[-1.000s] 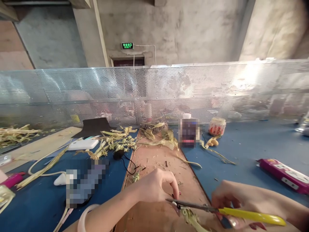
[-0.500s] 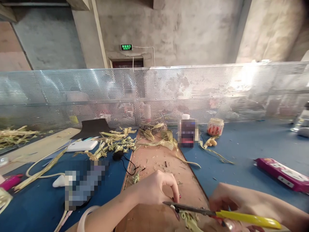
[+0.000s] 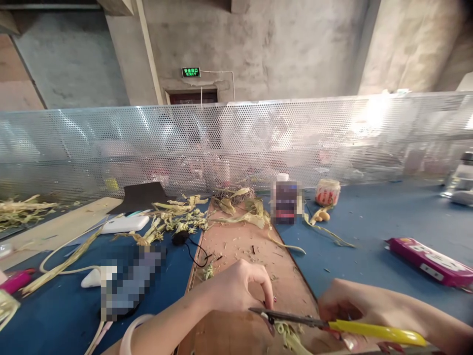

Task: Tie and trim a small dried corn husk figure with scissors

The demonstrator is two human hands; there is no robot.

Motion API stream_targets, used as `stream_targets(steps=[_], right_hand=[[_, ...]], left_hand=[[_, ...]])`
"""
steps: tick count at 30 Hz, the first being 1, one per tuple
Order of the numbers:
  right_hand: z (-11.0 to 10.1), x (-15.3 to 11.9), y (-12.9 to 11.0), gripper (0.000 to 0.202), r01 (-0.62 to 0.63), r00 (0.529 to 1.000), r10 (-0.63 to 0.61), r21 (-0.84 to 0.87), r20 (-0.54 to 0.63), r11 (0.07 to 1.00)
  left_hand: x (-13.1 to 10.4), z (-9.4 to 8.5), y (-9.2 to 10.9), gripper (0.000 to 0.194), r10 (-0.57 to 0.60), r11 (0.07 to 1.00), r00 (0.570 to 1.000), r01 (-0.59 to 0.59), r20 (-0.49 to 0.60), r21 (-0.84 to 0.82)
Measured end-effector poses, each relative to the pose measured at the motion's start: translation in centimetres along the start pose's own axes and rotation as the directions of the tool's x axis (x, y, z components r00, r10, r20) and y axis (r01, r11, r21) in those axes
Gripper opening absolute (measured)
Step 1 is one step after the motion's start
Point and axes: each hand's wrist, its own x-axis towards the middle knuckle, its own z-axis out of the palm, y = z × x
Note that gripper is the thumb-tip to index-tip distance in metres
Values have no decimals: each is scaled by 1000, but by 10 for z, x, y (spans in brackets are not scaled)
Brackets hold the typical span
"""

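Observation:
My right hand (image 3: 364,305) is closed on a pair of scissors (image 3: 373,331) with yellow handles. Their dark blades point left across the board and look nearly closed. The blade tips reach my left hand (image 3: 242,286), whose fingers curl down in a pinch. Just under the blades lies a looped bundle of pale green plant strips (image 3: 288,336), running out of the bottom of the view. My left fingertips meet at its upper left end, partly hidden by the blades. A light bangle (image 3: 129,335) circles my left wrist.
A brown board (image 3: 236,241) littered with clippings lies on the blue table (image 3: 369,222). Dry husks (image 3: 177,219), a white power bank (image 3: 125,224) and cables lie left. A jar (image 3: 327,192) and purple packet (image 3: 428,261) are right. A perforated metal screen (image 3: 251,138) stands behind.
The view has shifted slightly, so background things sit a little further left. Both hands and the scissors hold nearly the same pose.

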Motion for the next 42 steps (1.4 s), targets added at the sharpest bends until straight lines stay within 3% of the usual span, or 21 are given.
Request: stream_targets(steps=[9,19,32,42], right_hand=[[2,-3,-14,39,59,993,-51,72,-110,996],[4,-6,-31,38,-13,977,-9,-100,-214,995],[4,-4,-34,35,-26,987,8,-107,-161,994],[4,1,-19,41,102,985,-113,-93,-128,990]], left_hand=[[-1,0,2,3,-21,1000,1000,21,11,-13],[-1,0,1,3,-15,1000,1000,16,4,-19],[-1,-1,-2,3,-1,1000,1000,1,6,-28],[-1,-2,0,4,-44,997,999,45,12,-65]])
